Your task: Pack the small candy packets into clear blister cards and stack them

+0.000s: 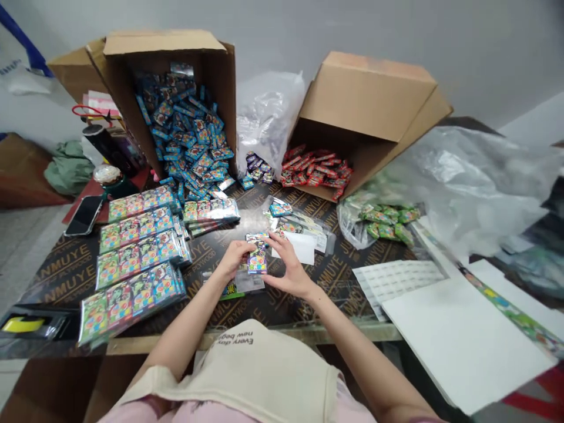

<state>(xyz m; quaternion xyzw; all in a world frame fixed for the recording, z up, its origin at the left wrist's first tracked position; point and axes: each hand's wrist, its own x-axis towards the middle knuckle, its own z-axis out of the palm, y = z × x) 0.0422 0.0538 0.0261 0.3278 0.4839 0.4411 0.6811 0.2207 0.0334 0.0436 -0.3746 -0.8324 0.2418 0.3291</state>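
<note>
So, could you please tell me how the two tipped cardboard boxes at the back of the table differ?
The left cardboard box holds blue foil packets, while the right cardboard box holds red packets. The left box's pile is far larger and reaches the table; the right box's is smaller. Both are brown cardboard, tipped with their openings toward the person.

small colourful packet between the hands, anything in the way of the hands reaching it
Nothing visible stands in the way: the left hand and the right hand are both already against the small colourful printed packet, with nothing between either hand and it.
</note>
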